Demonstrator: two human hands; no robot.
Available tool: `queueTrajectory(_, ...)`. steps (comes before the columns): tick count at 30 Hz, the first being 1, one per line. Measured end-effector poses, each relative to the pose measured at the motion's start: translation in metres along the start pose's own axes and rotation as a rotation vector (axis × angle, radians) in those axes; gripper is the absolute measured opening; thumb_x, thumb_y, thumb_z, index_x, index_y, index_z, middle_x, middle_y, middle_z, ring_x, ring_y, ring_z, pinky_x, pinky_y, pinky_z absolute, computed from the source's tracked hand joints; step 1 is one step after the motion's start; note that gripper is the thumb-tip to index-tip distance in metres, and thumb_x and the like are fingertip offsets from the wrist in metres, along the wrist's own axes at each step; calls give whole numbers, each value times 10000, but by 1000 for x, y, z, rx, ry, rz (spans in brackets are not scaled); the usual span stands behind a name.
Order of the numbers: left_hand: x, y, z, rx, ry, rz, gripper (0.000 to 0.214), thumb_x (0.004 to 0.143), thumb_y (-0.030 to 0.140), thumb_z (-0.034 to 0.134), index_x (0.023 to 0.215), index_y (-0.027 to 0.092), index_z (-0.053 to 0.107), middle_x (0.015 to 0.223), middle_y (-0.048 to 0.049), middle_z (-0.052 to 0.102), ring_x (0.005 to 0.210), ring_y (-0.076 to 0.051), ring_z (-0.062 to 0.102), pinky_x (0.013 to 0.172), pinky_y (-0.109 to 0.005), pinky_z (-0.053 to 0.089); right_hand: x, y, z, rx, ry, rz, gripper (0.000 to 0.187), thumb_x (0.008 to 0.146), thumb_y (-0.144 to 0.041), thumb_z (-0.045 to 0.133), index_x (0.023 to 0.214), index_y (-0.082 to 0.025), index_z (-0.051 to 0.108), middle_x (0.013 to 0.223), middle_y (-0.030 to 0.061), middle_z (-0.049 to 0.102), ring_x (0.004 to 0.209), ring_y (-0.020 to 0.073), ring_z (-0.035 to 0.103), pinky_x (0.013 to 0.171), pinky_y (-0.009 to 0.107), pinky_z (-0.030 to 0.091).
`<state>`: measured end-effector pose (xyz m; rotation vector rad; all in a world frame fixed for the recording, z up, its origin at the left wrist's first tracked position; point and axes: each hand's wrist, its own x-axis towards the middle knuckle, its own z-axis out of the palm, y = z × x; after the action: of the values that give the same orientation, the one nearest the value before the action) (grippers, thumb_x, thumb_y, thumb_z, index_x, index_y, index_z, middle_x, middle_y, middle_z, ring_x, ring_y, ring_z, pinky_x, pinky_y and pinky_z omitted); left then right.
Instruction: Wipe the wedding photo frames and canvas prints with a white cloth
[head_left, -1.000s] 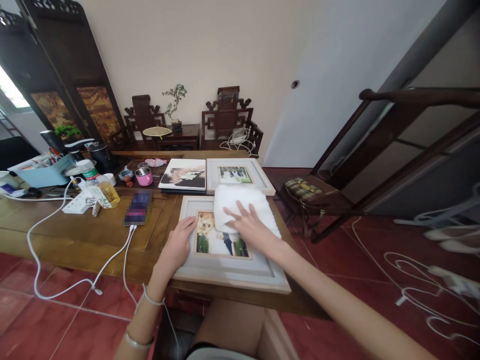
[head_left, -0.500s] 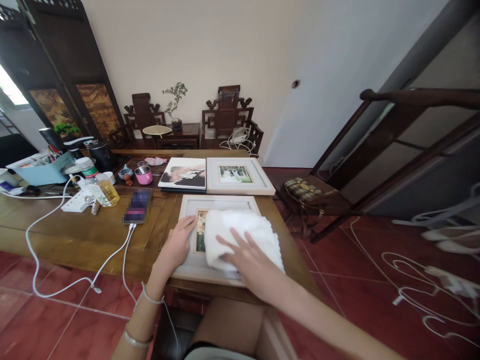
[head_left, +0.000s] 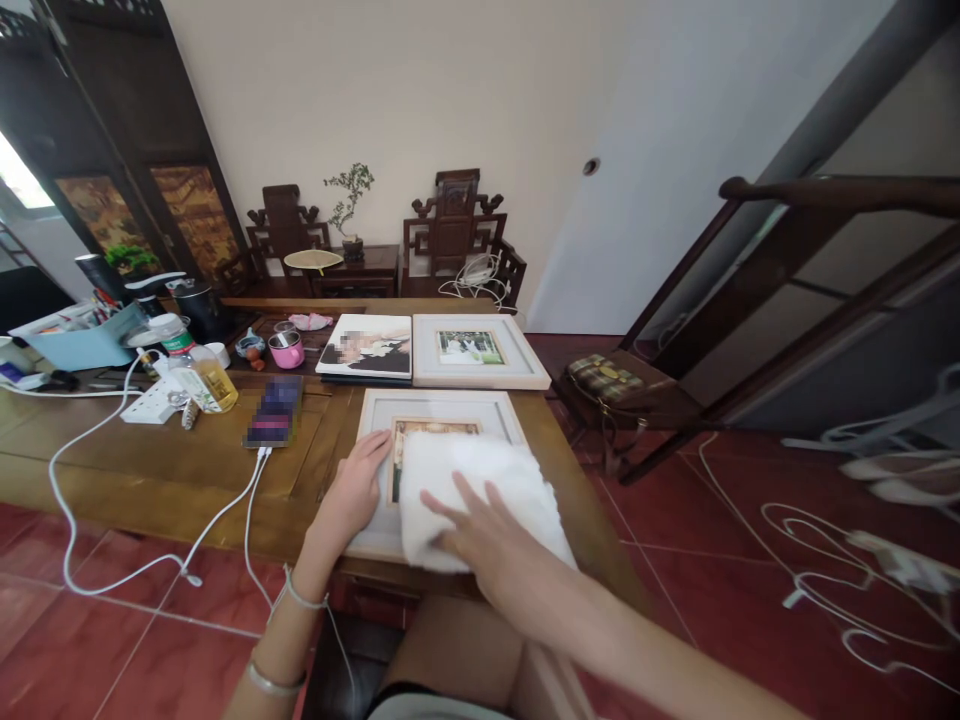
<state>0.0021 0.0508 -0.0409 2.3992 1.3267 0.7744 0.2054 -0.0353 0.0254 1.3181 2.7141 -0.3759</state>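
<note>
Now, right hand (head_left: 491, 550): fingers spread and laid over the white cloth (head_left: 517, 480), pressing on top, not closed around it.
White cloth: bunched across the lower right of the near photo frame (head_left: 386, 525), covering most of its picture and reaching past its right edge.
Left hand (head_left: 356, 495): straight fingers over the frame's left border; the thumb is hidden, so I cannot tell whether it grips the edge.
Near photo frame: lying face up on the wooden table (head_left: 300, 490), at the edge closest to the person.
Behind it: a second frame (head_left: 471, 348), face up, with a picture-covered album (head_left: 367, 348) just beside it on the left.
Left of the frame: a phone (head_left: 271, 412) with white cables at its lower end.
Farther left: pink mug (head_left: 286, 351), bottle (head_left: 214, 385), power strip (head_left: 150, 403), blue box (head_left: 86, 345).
Right of the table: a plaid bag (head_left: 607, 380) on a chair seat.
</note>
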Motion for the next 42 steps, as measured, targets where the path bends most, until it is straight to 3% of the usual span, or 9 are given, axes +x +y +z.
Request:
queueTrajectory(3, 0, -1, 0, -7, 11, 17, 592, 758, -41, 310, 1293, 157, 470, 1364, -103, 463, 1299, -189, 370, 1090, -442, 318, -26, -17, 2, 82, -67, -57, 529, 623, 10, 471, 1066, -220, 646, 1463, 32, 316, 1335, 429, 152, 1006, 684, 188)
queueTrajectory(6, -1, -2, 1, -13, 7, 22, 593, 763, -36, 309, 1299, 168, 463, 1367, -100, 459, 1299, -190, 369, 1089, -446, 318, -26, -11, 7, 126, 27, -70, 579, 622, 19, 427, 1101, -234, 631, 1457, 19, 331, 1359, 369, 128, 1036, 651, 176)
queueTrajectory(14, -2, 3, -5, -56, -7, 8, 496, 873, 77, 307, 1346, 197, 395, 1404, -92, 415, 1315, -195, 350, 1097, -467, 284, 60, 49, -5, -127, 238, 136, 668, 655, 100, 408, 1246, -185, 530, 1484, 85, 262, 1342, 423, 120, 986, 686, 209)
queueTrajectory(19, -2, 14, -12, -131, 57, -31, 466, 954, 283, 284, 1412, 201, 260, 1489, -79, 269, 1369, -193, 251, 1125, -426, 230, 88, 25, -15, -173, 185, 90, 546, 741, 47, 442, 1221, -185, 557, 1500, 81, 213, 1331, 463, 92, 945, 731, 220)
queueTrajectory(24, -2, 16, -14, -145, 73, -51, 458, 961, 309, 249, 1386, 154, 321, 1471, -91, 308, 1369, -172, 250, 1139, -383, 213, 54, -15, -9, -168, 88, -67, 424, 715, -18, 535, 1097, -166, 646, 1492, 63, 244, 1309, 488, 149, 978, 699, 236)
queueTrajectory(27, -3, 11, -10, -109, 32, -49, 458, 944, 290, 314, 1386, 169, 322, 1454, -98, 341, 1352, -199, 294, 1121, -416, 252, 28, -16, -6, -126, 32, -82, 381, 753, -40, 517, 1050, -216, 677, 1472, 7, 294, 1313, 468, 162, 994, 700, 209)
queueTrajectory(34, -5, 4, -5, -27, -38, -1, 586, 808, 2, 315, 1360, 188, 382, 1422, -98, 392, 1322, -198, 351, 1100, -435, 296, -37, 43, -5, -79, 57, 91, 428, 723, 37, 425, 770, -252, 737, 1338, -6, 498, 1314, 389, 258, 1010, 665, 230)
queueTrajectory(37, -4, 6, -5, -18, -34, -16, 594, 780, -23, 318, 1325, 183, 435, 1401, -102, 420, 1307, -204, 371, 1093, -444, 304, -53, 68, -9, -79, 102, 119, 534, 623, 82, 385, 861, -263, 715, 1329, -7, 512, 1323, 320, 282, 1030, 561, 303)
queueTrajectory(42, -2, 7, -5, -21, -25, -17, 538, 782, -21, 328, 1249, 173, 512, 1374, -109, 450, 1297, -201, 383, 1080, -445, 322, -11, 90, -31, -163, 408, 238, 599, 620, 91, 377, 1112, -153, 617, 1390, 143, 423, 1280, 319, 369, 979, 483, 387)
